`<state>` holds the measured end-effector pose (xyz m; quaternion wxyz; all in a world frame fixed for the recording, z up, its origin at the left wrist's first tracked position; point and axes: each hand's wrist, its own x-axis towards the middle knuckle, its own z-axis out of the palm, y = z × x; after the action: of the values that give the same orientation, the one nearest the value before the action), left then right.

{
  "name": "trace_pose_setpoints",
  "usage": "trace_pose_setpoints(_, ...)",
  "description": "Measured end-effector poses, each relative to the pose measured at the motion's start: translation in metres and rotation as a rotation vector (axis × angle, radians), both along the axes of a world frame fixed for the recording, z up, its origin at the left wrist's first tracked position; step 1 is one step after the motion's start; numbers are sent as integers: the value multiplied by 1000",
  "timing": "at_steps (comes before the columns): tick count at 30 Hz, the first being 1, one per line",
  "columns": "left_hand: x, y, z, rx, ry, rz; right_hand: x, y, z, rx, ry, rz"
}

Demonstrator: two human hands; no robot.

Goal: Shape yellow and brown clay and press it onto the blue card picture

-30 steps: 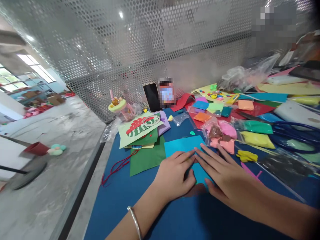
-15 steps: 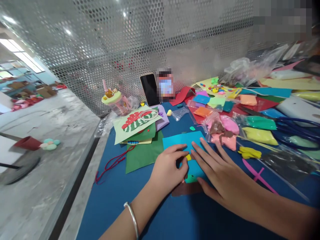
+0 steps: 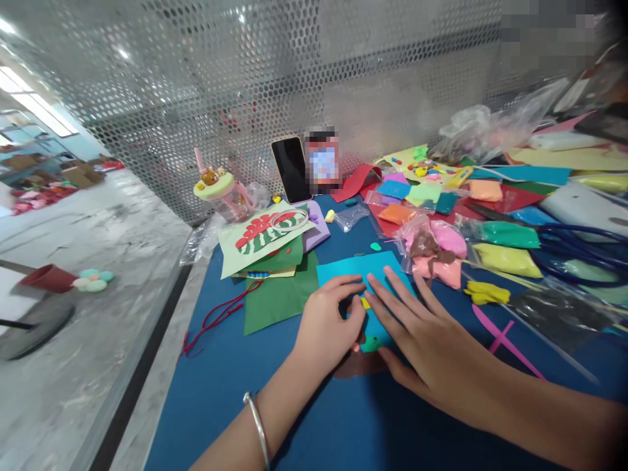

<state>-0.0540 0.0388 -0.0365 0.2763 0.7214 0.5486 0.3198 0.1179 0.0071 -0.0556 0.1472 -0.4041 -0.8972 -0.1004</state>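
A bright-blue rectangular paper card (image 3: 350, 265) is laid flat on a dark-blue table (image 3: 210, 386), near the middle, with a small yellow clay piece (image 3: 366, 303) and a green clay shape (image 3: 371, 344) set upon it. A flat brown patch (image 3: 360, 366) is seen at its near edge. The card's right part is covered by the right hand (image 3: 422, 333), its fingers extended flat and slightly spread, with nothing gripped. By the left hand (image 3: 328, 314), the card's left part is covered; its thumb and forefinger are curled to a narrow gap beside the yellow piece, and whether anything is pinched cannot be told.

To the right, pink and brown clay is held in clear plastic bags (image 3: 444, 242); green clay is packed in another clear pouch (image 3: 509, 234), yellow clay in a third (image 3: 507, 261), and dark material in a flat transparent bag (image 3: 559, 314) nearer the edge.

To the far left, a clear plastic cup (image 3: 230, 208) is topped by a pale-green lid (image 3: 214, 188) with a brown bear figure and a pink straw; its contents cannot be made out. Beyond the table, a round reddish-brown pot (image 3: 52, 279) is seen tipped over on the grey floor (image 3: 98, 340).
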Motion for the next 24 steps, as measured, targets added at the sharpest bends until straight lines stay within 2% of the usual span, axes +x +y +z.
trace_pose_setpoints(8, -3, -1, -4, 99, 85, -68, -4, 0, -1, 30, 31, -8)
trace_pose_setpoints(12, -8, -5, -5, 191, 201, -131, 3, 1, 3, -2, 2, -3)
trace_pose_setpoints(17, -10, -9, -5, 226, 324, -198, 15, 2, 5, -45, 11, -34)
trace_pose_setpoints(21, -5, -9, -6, 235, 326, -148, 14, 4, 4, -82, 1, 3)
trace_pose_setpoints(24, 2, -5, -5, 179, 284, -76, 16, 7, 5, -103, 5, -13)
